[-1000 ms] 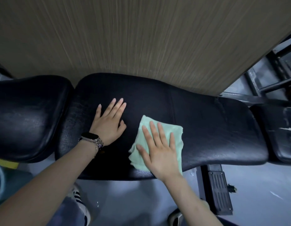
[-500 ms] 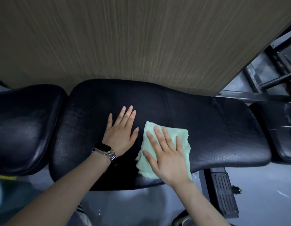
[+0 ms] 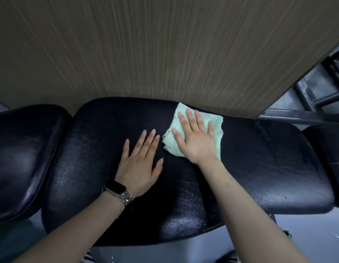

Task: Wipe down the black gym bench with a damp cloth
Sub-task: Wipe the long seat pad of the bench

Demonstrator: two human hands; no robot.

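While our right hand (image 3: pixel 197 141) presses the cloth (image 3: pixel 218 128) flat, fingers spread, at the bench's (image 3: pixel 259 168) one o'clock far edge, our left hand (image 3: pixel 141 164) braces flat, fingers apart, at center. We should keep pressure even and overlap strokes.

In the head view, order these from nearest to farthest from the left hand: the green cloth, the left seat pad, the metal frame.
1. green cloth, just right of the left hand.
2. left seat pad, further left.
3. metal frame, far right.
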